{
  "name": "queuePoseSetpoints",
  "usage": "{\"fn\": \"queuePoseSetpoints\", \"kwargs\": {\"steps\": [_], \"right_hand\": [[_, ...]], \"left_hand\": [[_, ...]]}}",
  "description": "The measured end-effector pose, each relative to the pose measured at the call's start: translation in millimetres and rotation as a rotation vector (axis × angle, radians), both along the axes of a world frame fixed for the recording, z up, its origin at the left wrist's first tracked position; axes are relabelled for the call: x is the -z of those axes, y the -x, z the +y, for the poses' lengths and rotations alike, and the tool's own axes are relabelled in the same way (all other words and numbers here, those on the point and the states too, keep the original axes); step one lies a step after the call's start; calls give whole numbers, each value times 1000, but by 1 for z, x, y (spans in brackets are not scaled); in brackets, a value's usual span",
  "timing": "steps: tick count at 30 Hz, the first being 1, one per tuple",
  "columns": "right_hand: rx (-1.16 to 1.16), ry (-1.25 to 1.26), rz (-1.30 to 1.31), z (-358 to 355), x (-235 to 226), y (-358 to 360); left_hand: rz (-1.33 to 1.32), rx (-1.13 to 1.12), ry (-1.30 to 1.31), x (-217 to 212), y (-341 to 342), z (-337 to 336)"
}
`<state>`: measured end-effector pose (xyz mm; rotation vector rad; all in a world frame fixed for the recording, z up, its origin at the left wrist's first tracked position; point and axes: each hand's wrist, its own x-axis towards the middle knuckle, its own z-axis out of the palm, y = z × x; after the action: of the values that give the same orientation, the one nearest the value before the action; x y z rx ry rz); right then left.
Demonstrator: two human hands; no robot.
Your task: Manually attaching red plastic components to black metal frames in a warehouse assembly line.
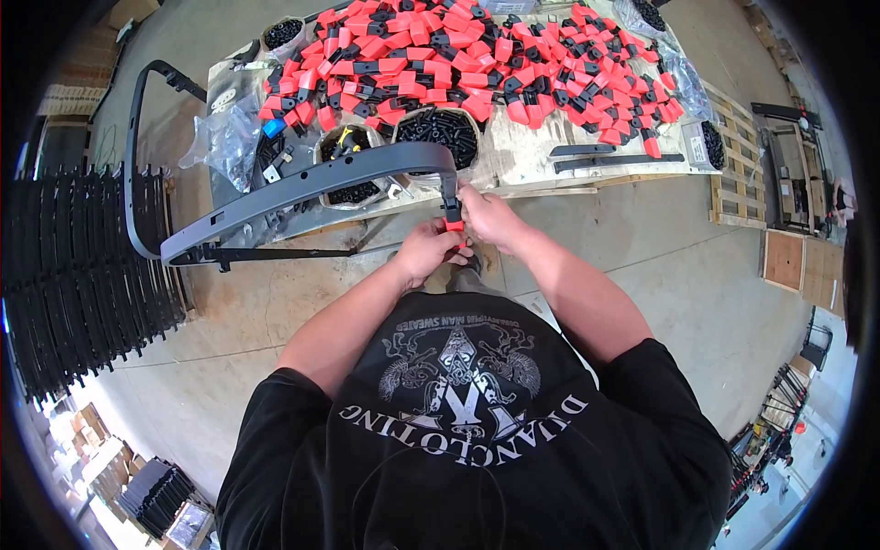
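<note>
A large curved black metal frame [312, 181] rests across the front of the table, its near end reaching me in front of my waist. At that end hangs a short black piece with a red plastic part [454, 225] against it. My left hand [427, 253] is closed on the red part, its fingers pinched around the lower end. My right hand [490, 220] is closed at the frame's end just above, thumb and fingers against the black metal. Its fingertips are partly hidden, as is the joint between the red part and the frame.
The worktable [522, 165] carries a big heap of red-and-black plastic parts [412, 64]. Along its front stand a bag of black bolts [445, 133], another open bag [353, 194] and two flat black bars [619, 162]. Stacked black frames [82, 266] fill the left; a wooden pallet [736, 156] is right.
</note>
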<state>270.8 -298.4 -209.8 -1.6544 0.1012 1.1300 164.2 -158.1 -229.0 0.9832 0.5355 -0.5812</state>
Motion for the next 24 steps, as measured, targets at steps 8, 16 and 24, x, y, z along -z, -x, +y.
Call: {"fn": "queuePoseSetpoints", "kwargs": {"steps": [8, 16, 24], "right_hand": [[37, -161, 119, -14, -9, 3], [297, -738, 642, -42, -27, 16], [212, -819, 603, -34, -44, 25]], "left_hand": [[80, -11, -86, 2, 7, 9], [-652, 122, -923, -73, 15, 16], [-1085, 346, -1243, -99, -3, 3]]}}
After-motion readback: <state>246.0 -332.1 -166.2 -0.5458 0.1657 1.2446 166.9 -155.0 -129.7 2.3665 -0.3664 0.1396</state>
